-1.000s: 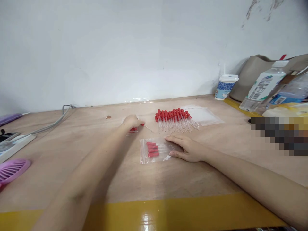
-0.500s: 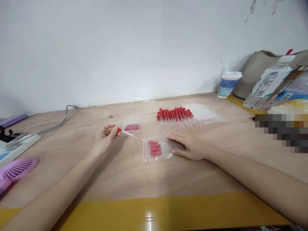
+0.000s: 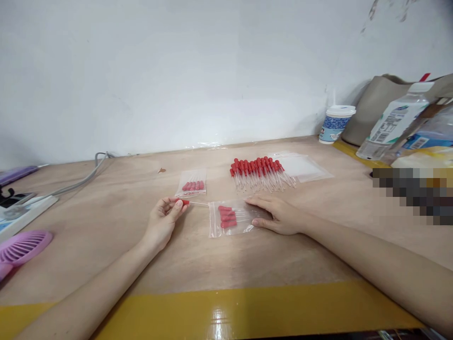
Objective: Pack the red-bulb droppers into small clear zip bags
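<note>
My left hand (image 3: 169,215) is closed in a pinch around the red bulb of a dropper (image 3: 183,201). The thin clear tube points right, its tip at the left, zip-side edge of a clear zip bag (image 3: 244,226). Inside that bag lie several droppers (image 3: 228,217), red bulbs to the left. My right hand (image 3: 279,215) rests on the bag's right end, thumb and fingers apart, pressing it against the table. Behind my left hand lies another zip bag (image 3: 194,174) with several droppers in it. A pile of loose droppers (image 3: 258,167) lies farther back, bulbs toward the wall.
Flat plastic bags (image 3: 304,167) lie right of the pile. At the back right stand a paper cup (image 3: 334,123), a plastic bottle (image 3: 394,120) and a grey bag (image 3: 368,106). A purple fan (image 3: 28,248), a power strip (image 3: 31,215) and a grey cable (image 3: 81,182) are at left.
My left hand has moved right and toward me, bringing the dropper's tip to the bag's edge with the tube more level. My right hand stays on the bag.
</note>
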`<state>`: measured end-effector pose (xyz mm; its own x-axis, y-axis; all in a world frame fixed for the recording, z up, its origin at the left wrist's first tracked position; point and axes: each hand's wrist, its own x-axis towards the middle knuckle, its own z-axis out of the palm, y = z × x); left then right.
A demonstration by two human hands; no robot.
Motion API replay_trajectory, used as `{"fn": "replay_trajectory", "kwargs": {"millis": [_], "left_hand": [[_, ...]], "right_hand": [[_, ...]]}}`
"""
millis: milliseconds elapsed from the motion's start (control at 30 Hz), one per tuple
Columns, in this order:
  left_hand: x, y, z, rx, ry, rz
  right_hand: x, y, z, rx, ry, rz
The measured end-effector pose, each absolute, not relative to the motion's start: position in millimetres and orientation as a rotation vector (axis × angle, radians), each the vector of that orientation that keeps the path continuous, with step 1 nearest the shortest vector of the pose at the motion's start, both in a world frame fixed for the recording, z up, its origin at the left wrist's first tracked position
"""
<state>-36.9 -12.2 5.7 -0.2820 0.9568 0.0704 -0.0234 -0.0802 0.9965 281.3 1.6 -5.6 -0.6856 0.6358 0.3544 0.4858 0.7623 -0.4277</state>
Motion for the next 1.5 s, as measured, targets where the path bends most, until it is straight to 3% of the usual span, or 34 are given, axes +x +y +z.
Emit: {"fn": "replay_trajectory", "kwargs": {"millis": [367,833,1133,1500], "left_hand": [[-30,-15,11,1.32,1.398,1.344],[-33,-12,10,1.221,1.435,1.457],[-16,-17,14,1.47,1.49,1.143],[-3,5,-1,1.641,1.398,1.137]], "right_hand": [[282,2,-5,-0.823,-2.469,0.412],[281,2,-5,-0.807,-2.472,0.389],[281,3,-7,-0.82,-2.472,0.391],[282,3,-7,-0.851,-2.485,0.386]]}}
